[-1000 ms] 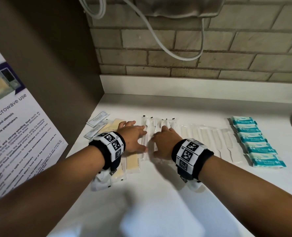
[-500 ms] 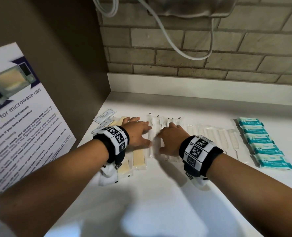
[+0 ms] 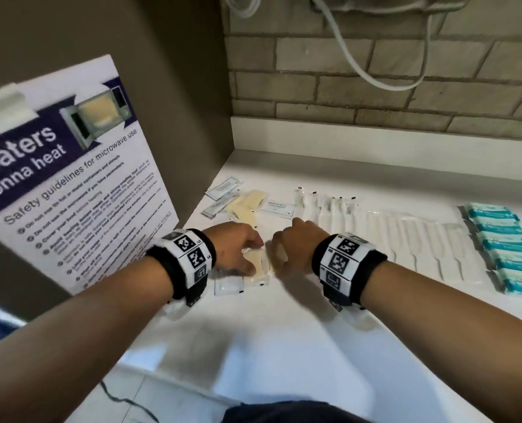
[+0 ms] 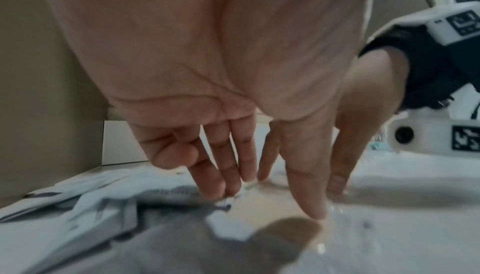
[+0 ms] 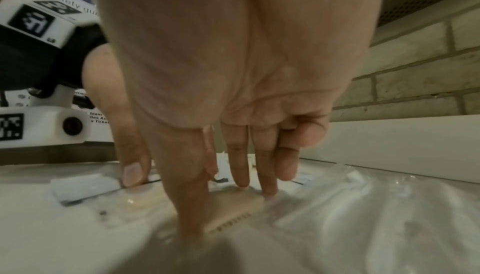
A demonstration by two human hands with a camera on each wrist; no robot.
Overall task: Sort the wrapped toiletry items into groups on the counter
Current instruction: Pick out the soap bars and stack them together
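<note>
On the white counter, my left hand and right hand sit close together over cream comb packets in clear wrap. The left wrist view shows the left hand with straight fingers and thumb touching a cream packet. In the right wrist view, the right hand presses straight fingertips on a cream comb packet. More cream packets lie behind, then small white sachets.
Wrapped toothbrushes, white combs and teal soap packets lie in rows to the right. A shampoo sachet lies behind my hands. A microwave safety poster stands at left; a brick wall rises behind.
Both hands have drawn back from the toothbrush row toward me and now rest on the near cream comb packets. The shampoo sachet behind them has come into sight.
</note>
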